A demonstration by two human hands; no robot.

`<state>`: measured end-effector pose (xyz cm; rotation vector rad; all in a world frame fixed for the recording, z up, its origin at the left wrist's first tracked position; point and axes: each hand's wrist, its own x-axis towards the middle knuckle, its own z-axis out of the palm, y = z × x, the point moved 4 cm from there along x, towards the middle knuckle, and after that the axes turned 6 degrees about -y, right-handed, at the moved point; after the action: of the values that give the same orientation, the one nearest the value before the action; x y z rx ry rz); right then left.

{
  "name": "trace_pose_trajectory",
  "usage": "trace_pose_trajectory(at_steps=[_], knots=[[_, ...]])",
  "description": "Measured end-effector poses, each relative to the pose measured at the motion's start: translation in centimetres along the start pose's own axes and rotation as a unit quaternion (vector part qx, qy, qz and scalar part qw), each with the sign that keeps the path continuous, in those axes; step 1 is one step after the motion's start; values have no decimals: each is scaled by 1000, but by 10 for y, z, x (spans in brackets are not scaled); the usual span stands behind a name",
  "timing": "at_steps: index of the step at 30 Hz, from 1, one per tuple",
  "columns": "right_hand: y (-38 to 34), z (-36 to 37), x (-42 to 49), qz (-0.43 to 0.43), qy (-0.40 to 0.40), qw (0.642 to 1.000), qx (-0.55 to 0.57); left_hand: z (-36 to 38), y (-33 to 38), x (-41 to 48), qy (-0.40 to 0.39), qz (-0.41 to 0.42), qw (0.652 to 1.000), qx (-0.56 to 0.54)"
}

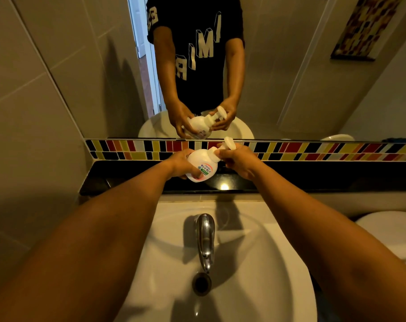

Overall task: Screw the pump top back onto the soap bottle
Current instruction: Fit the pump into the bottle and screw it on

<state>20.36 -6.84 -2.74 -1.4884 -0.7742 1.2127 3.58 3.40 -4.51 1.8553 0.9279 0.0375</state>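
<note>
1. I hold the round white plastic soap bottle (201,165) in the air, tilted with its neck up and to the right, above the glossy black ledge (313,180) that serves as the surface behind the basin.
2. My left hand (182,164) wraps the bottle's body, its fingers (197,174) curled round the lower half with the thumb across the front.
3. My right hand (238,160) sits at the neck, its fingers pinching the collar of the white plastic pump top (225,145); the pump top's flat head pokes out above that hand. I cannot tell how far the collar is seated.
4. The ledge is narrow: the strip of red, yellow, black and white mosaic tiles (336,151) and the mirror (278,66) rise straight behind it, close to the pump head.
5. On the near side the white ceramic sink (278,263) lies open below, with only the chrome tap (205,238) standing in it.
6. The bottle's label carries Japanese characters and a small green band; I cannot read the finer print.
7. The mirror shows a dark shirt with large pale block letters, reversed.
</note>
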Motion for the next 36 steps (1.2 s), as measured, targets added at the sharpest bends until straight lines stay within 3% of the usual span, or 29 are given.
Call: trace_pose_trajectory(at_steps=[13,18,24,29,36], knots=[[-3,12,1,-62,-4,995,-81,1,6,-1,-10,4,999,-33],[2,11,3,-28,-63,996,-62,-6,6,-3,-10,-1,1000,-25],[4,13,4,-33,-32,998,-41,-2,7,-5,-9,0,999,-32],[6,12,2,-26,-63,997,-30,-3,8,-7,-10,-1,999,-47],[4,12,1,-13,-46,999,-16,-2,13,-9,-11,1,999,-47]])
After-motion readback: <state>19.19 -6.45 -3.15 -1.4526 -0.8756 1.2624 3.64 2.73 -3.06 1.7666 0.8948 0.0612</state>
